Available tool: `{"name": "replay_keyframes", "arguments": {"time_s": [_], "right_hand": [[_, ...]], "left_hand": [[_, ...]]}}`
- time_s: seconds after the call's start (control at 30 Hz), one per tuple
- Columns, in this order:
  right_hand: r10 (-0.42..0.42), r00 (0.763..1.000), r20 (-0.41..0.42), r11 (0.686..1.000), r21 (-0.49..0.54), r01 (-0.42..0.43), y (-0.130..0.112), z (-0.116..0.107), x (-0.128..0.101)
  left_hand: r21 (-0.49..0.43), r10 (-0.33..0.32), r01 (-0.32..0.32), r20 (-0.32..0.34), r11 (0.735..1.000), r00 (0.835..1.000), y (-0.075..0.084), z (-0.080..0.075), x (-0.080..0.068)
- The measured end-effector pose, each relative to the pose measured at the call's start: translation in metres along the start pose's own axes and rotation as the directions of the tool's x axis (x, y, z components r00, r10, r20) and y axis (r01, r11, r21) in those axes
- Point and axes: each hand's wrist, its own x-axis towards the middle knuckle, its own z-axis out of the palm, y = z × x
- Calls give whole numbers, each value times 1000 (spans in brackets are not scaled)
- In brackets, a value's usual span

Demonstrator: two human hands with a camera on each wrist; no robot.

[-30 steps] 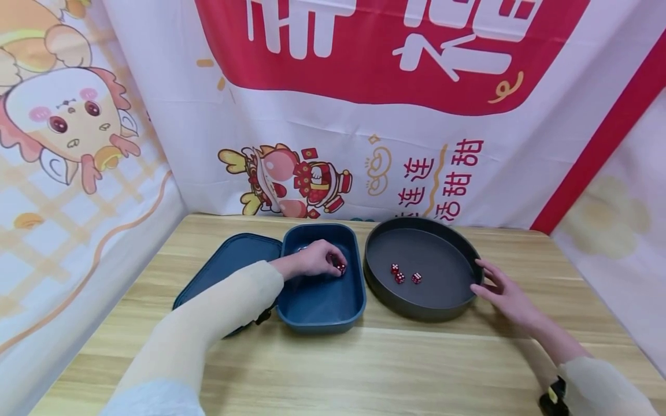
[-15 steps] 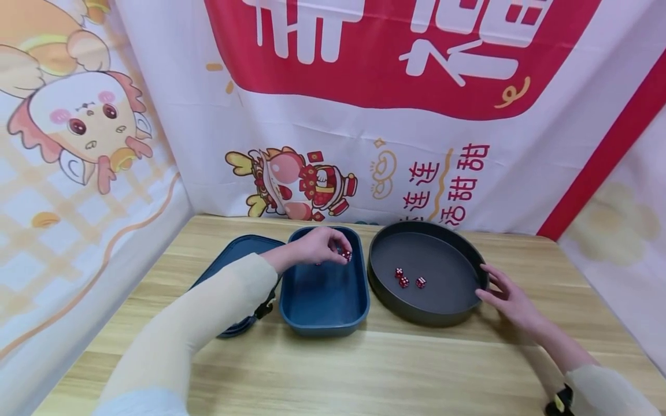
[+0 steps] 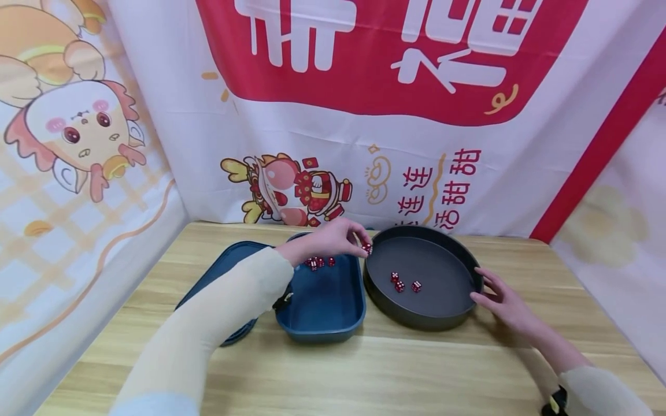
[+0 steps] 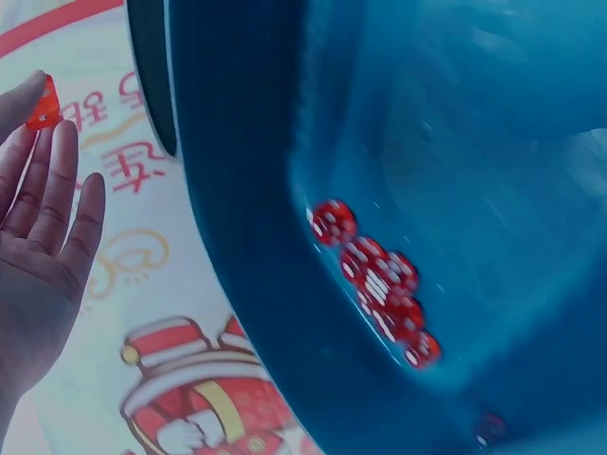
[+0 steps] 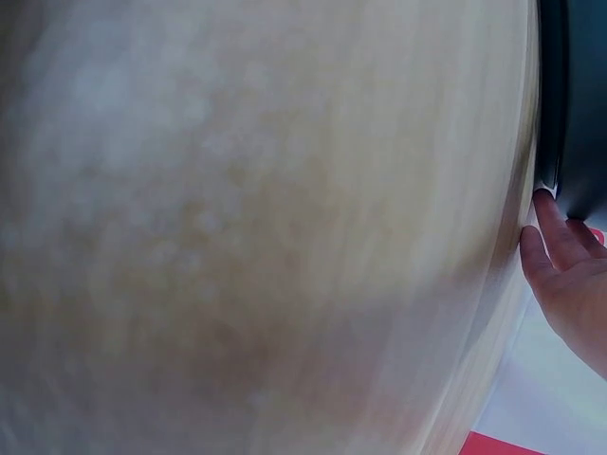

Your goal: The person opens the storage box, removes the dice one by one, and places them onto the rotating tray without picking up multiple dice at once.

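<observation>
My left hand (image 3: 338, 238) pinches a red die (image 3: 367, 248) between thumb and fingertips, over the gap between the blue box and the round dark pan. In the left wrist view the die (image 4: 44, 104) shows at the fingertips, the other fingers extended. Several red dice (image 3: 321, 263) lie clustered inside the blue box (image 3: 319, 334), partly covered by my left forearm. The dark pan (image 3: 432, 245) has 3 red dice (image 3: 399, 286) on its floor. At the pan's right side, fingertips of my right hand (image 3: 507, 303) touch the rim, thumb and index finger spread apart.
A flat dark blue lid (image 3: 229, 260) lies left of the box, partly under my left arm. All stand on a light wooden table (image 3: 385, 370). Printed cloth (image 3: 364, 127) hangs behind and at both sides.
My left hand has lifted the die out of the blue box and carried it right towards the pan. Dice in the box are more exposed. My right hand keeps its place on the rim.
</observation>
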Motion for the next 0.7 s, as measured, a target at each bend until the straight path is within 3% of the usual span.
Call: {"name": "replay_keyframes", "arguments": {"time_s": [0.3,0.7], "right_hand": [[-3,1000,-1,1000,1,3,2,1,1],[8,1000,9,1000,11,-8,2,-1,2]], "left_hand": [[8,9,-9,50,1000,999,19,28,36],[21,-23,21,103,1000,994,16,58,73]]}}
